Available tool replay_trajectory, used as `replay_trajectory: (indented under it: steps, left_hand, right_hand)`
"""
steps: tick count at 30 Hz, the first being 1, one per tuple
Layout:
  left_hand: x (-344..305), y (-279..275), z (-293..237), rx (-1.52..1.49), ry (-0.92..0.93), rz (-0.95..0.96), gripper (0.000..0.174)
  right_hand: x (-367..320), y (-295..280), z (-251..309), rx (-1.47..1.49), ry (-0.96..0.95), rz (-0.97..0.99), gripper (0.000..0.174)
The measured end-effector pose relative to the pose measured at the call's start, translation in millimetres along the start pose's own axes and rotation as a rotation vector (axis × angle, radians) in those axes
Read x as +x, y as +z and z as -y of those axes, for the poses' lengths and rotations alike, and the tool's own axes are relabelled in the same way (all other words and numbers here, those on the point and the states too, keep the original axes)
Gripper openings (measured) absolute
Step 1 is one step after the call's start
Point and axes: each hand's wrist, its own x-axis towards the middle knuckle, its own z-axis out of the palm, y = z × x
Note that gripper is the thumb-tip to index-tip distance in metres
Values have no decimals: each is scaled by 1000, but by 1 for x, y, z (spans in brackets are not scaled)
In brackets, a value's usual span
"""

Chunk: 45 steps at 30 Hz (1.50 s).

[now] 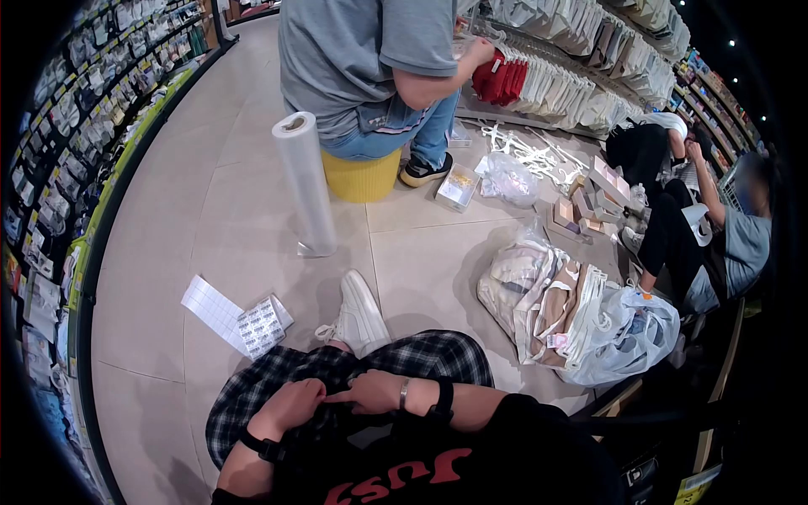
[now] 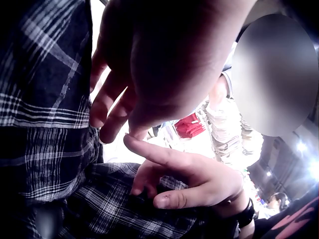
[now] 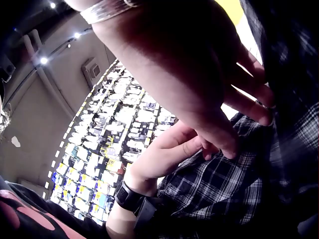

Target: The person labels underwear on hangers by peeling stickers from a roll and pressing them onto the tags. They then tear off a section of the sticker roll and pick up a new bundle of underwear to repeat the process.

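Note:
Both bare hands meet above the lap in the head view, left hand (image 1: pixel 295 404) and right hand (image 1: pixel 376 392). Seen from the left wrist, the right hand (image 2: pixel 199 177) has its index finger stretched out, its tip touching the left hand (image 2: pixel 174 64) near the thumb and index tips. The other left fingers hang loosely bent. From the right wrist, the right hand (image 3: pixel 184 74) reaches over the left hand (image 3: pixel 167 152), its fingers relaxed. No object shows in either hand. Plaid shorts (image 1: pixel 429 358) lie beneath them.
On the floor are label sheets (image 1: pixel 215 311), an upright plastic roll (image 1: pixel 307 189), bagged garments (image 1: pixel 539 295), white hangers (image 1: pixel 530 156) and small boxes (image 1: pixel 457 187). A person sits ahead on a yellow stool (image 1: pixel 362 177); others sit at right. Stocked shelves (image 1: pixel 84 109) line the left.

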Motion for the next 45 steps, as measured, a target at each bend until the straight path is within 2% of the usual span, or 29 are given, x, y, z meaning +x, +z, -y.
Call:
replay_trajectory:
  steps: [25,45]
  left_hand:
    - [1,-1,-1,-1,-34,24,13]
    - [0,3,4,-23,-59,-75,14]
  right_hand:
    - [1,1,0,-25,7,7,64]
    - [-2,-5,6,-26,41,30,72]
